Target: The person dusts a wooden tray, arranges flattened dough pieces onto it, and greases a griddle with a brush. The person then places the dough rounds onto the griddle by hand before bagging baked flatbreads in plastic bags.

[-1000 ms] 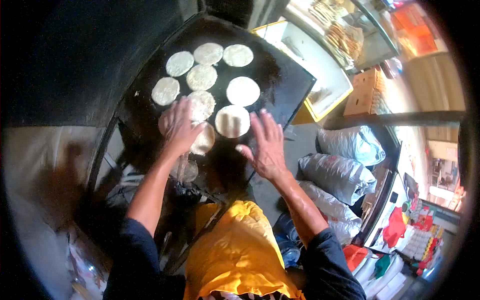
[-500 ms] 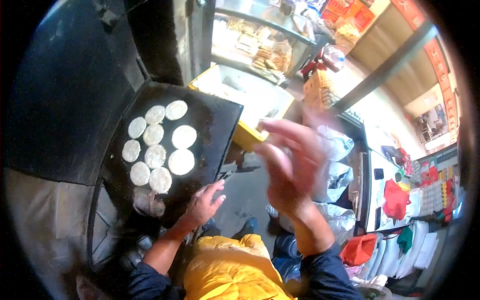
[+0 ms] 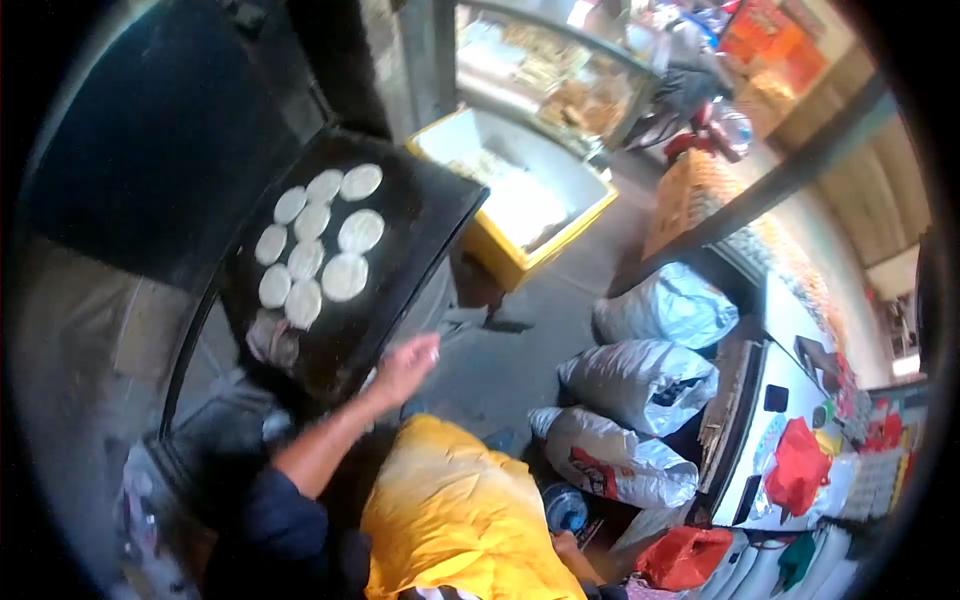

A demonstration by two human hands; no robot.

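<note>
Ten pale rounds lie beyond the left hand, well apart from the right hand, both grips impossible to tell.

Flat rounds on griddle, left | bin right of griddle's far end | display case behind bin | three sacks on right, in row near to far | counter right of sacks | left hand beside griddle's near right edge

The flatbreads are whitish, griddle black, apron yellow.
</note>
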